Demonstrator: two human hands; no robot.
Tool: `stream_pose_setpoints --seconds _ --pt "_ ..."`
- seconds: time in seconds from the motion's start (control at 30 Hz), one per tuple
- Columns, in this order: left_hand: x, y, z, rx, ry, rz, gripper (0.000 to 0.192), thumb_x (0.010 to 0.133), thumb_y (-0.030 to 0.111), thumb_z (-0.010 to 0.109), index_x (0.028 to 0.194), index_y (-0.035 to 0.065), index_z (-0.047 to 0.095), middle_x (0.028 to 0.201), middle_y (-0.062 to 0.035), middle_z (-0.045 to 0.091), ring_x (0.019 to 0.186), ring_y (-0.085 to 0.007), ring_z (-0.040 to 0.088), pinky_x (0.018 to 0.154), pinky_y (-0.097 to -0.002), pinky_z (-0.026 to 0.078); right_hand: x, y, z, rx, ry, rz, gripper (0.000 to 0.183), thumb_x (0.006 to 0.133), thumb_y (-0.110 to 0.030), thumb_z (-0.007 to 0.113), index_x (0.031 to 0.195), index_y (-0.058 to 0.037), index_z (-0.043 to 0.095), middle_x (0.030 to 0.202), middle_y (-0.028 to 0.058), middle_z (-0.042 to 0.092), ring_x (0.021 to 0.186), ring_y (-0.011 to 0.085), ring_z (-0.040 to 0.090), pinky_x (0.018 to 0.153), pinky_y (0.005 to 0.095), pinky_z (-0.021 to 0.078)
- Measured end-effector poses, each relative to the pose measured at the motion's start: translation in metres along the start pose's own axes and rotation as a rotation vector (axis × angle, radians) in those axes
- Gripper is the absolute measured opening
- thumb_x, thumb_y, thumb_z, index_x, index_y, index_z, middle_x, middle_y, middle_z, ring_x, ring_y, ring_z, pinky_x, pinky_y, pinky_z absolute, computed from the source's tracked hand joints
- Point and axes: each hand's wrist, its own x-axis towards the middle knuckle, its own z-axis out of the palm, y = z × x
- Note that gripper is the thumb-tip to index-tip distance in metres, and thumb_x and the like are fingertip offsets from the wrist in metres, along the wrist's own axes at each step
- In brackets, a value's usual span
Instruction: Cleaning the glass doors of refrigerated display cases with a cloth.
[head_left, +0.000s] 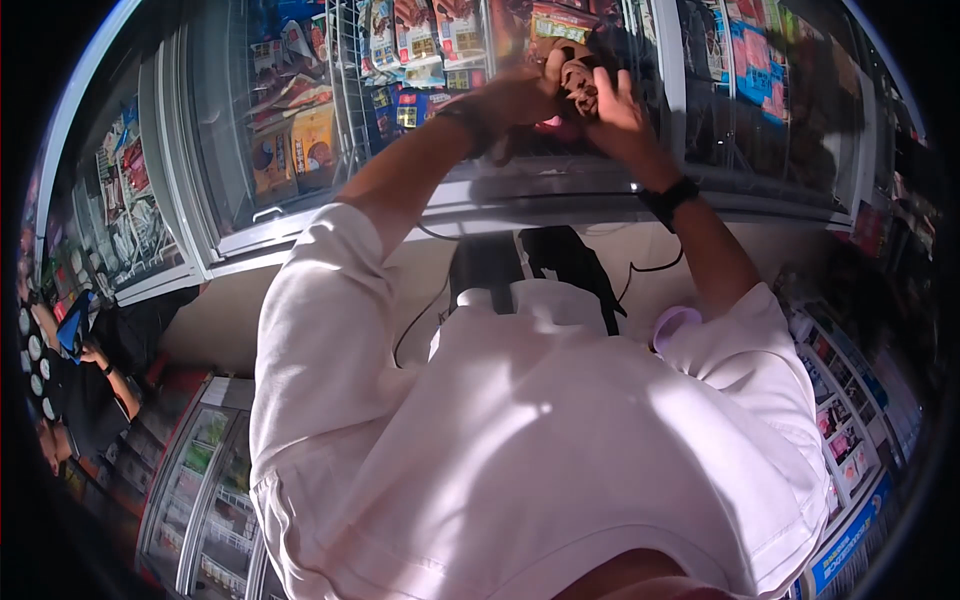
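Both hands are together above the glass lid of a chest freezer (525, 161), at the top of the view. My left hand (525, 94) grips a crumpled brown cloth (579, 81) from the left. On the cloth's other side, my right hand (619, 120) holds it with fingers partly spread. The cloth looks bunched and twisted between the hands. Packets of frozen goods (420, 34) in wire baskets show beneath the glass. Orange packets (291, 154) lie lower left of the left hand. Blur hides part of the left fingers.
White frame bars (673, 67) divide the freezer lids. Black cables (420, 322) and a purple container (676, 327) are by my body. A person in dark clothing (94, 397) is at far left. Upright display fridges (199, 487) stand lower left, and stocked shelving (844, 427) lower right.
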Motion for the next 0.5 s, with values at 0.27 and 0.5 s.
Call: stream_pose_setpoints --seconds 0.27,0.5 --pt "-0.057 0.161 -0.095 -0.540 -0.323 -0.730 0.062 0.080 0.029 0.069 0.130 0.0078 0.039 0.088 -0.0240 0.065 0.081 -0.0420 0.064 0.071 -0.0512 0.050 -0.111 -0.002 0.015 0.133 -0.155 -0.158 0.062 0.075 -0.024 0.075 0.128 -0.0073 0.047 0.122 0.0218 0.046 0.112 0.0419 0.049 0.091 0.0449 0.0455" --pt "-0.100 0.226 -0.107 -0.291 -0.229 -0.804 0.053 0.072 0.028 0.074 0.118 0.0131 0.053 0.078 -0.0160 0.067 0.073 -0.0390 0.065 0.063 -0.0447 0.053 -0.156 -0.029 0.005 0.261 0.172 -0.434 0.060 0.063 -0.014 0.081 0.117 -0.0102 0.056 0.104 0.0120 0.051 0.098 0.0333 0.054 0.083 0.0432 0.0450"
